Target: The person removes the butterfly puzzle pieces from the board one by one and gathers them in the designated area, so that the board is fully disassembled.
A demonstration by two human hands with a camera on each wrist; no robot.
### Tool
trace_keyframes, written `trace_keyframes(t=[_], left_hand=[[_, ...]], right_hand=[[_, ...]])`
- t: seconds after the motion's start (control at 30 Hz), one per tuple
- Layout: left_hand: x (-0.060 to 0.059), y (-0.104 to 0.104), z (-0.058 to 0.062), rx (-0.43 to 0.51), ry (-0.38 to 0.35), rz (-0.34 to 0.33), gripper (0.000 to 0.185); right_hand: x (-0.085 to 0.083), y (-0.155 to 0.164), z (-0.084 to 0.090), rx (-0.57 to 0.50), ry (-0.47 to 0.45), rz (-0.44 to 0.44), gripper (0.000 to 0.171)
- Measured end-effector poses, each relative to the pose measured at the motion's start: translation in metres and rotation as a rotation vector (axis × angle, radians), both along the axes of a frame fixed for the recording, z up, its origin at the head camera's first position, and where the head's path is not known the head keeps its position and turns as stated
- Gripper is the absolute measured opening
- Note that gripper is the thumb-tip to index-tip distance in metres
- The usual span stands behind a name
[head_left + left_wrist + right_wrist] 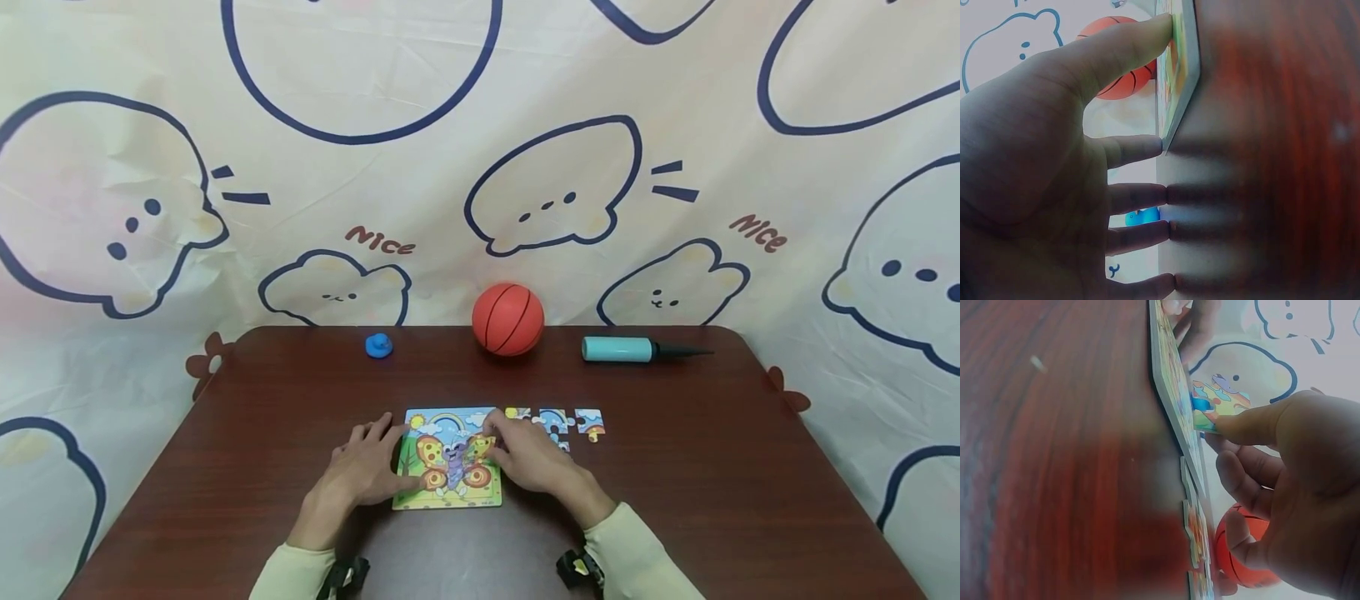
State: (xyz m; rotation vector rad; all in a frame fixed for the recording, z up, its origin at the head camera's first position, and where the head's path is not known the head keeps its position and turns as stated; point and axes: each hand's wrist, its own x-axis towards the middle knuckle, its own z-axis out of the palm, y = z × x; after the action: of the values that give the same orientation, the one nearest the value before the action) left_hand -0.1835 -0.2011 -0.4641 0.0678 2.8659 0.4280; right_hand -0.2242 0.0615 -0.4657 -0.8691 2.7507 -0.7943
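Note:
A butterfly jigsaw puzzle board (446, 503) lies flat on the dark wood table. My left hand (363, 467) is spread at its left side; the thumb rests on the board, while in the left wrist view the other fingertips (1138, 195) touch down at the board's corner and on the tabletop. Over the board's right part, my right hand (536, 454) pinches a puzzle piece (1225, 403) between thumb and fingers. The right wrist view shows this piece standing tilted up from the board's surface. Several loose puzzle pieces (590, 421) lie right of the board, partly hidden behind my right hand.
Along the table's far edge are a small blue toy (378, 346), an orange basketball (508, 320) and a light-blue hand pump (618, 349) with a black nozzle. Behind the table hangs a pale cloth (435, 208) printed with cartoon outlines.

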Motion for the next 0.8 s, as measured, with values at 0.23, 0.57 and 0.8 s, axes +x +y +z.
trace_keyframes(t=[0.23, 0.57, 0.8], left_hand=[[0.0, 0.0, 0.0, 0.0, 0.009, 0.003, 0.091], [0.001, -0.001, -0.001, 0.013, 0.019, 0.005, 0.093], [0.001, 0.0, 0.0, 0.016, 0.016, 0.004, 0.094]], right_hand=[[0.001, 0.01, 0.002, -0.009, -0.013, -0.05, 0.018], [0.003, 0.035, 0.003, -0.039, 0.028, -0.08, 0.017], [0.005, 0.055, 0.003, -0.037, 0.034, -0.124, 0.019]])
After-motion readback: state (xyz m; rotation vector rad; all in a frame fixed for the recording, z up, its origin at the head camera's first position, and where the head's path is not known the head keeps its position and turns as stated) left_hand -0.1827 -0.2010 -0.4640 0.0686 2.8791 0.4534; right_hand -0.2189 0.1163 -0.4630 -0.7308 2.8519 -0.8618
